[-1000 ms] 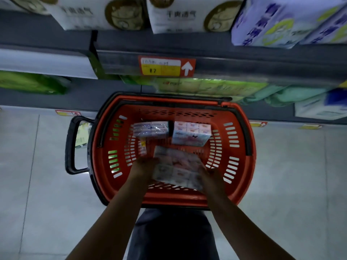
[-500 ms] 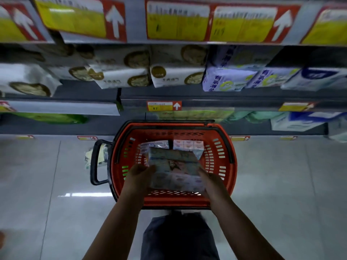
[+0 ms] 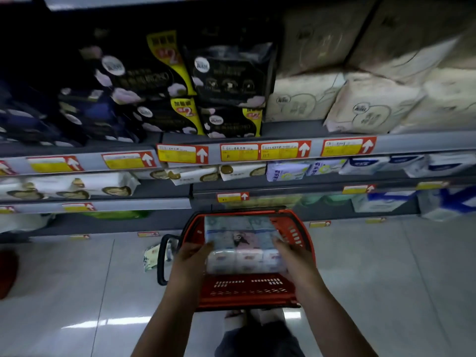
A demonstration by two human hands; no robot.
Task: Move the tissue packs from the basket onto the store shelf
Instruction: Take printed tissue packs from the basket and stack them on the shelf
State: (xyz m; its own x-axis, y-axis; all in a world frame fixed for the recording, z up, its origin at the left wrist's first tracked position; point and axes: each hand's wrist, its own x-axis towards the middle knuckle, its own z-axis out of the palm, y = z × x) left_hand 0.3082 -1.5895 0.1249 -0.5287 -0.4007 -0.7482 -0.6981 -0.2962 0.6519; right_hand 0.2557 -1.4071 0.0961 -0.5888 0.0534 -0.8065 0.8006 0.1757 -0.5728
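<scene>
The left hand and right hand each grasp an end of the pack, its long axis crosswise between them, above the basket, with the shelf ahead and higher.

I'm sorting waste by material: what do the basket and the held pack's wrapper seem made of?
The basket looks like rigid orange-red plastic, moulded with rows of slots, with a slight sheen. The tissue pack wrapper is probably thin glossy plastic film; it catches light and shows small packs inside.
</scene>
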